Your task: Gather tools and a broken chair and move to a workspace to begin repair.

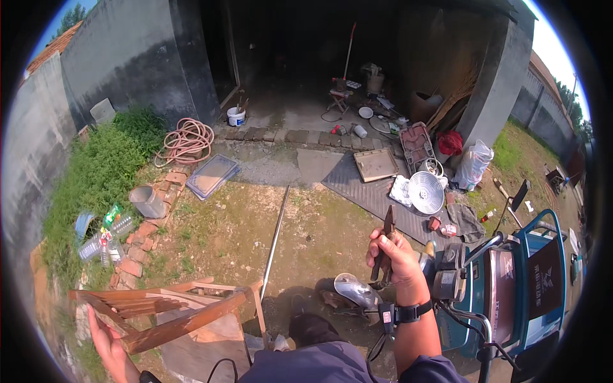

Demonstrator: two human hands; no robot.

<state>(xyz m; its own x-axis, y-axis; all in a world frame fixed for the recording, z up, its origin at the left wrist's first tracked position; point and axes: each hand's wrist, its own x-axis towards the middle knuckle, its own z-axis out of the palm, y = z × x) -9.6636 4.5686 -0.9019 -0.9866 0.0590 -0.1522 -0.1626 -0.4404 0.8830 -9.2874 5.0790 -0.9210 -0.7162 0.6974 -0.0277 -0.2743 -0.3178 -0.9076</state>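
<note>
Brown wood filled the near left, where my left grip (107,345) was closed on the corner of a wooden frame (191,323). That frame lay tilted, its rails meeting at angles, with a pale board (201,354) below it. Out to the right, clear of the wood, my right grip (399,255) was clamped on a dark hand tool (389,220) that looked like pliers, its narrow head pointing away from me above the curled fingers. A black strap (412,312) circled that wrist.

Between my two hands and farther off, a metal pole (275,239) lay on the bare ground. Just right of my right forearm stood a blue-green vehicle (501,293) with handlebars. On the left, plastic bottles (105,246) lay among weeds (102,159) beside broken bricks (131,267), with a grey bucket (148,203) near them. Farther back, a pink hose (185,142) sat coiled close to a clear, blue-edged plastic lid (214,175). At the far right, a shallow tray (376,165) and a round white grille (426,192) rested near a dark ribbed mat (357,195), partly over it.
</note>
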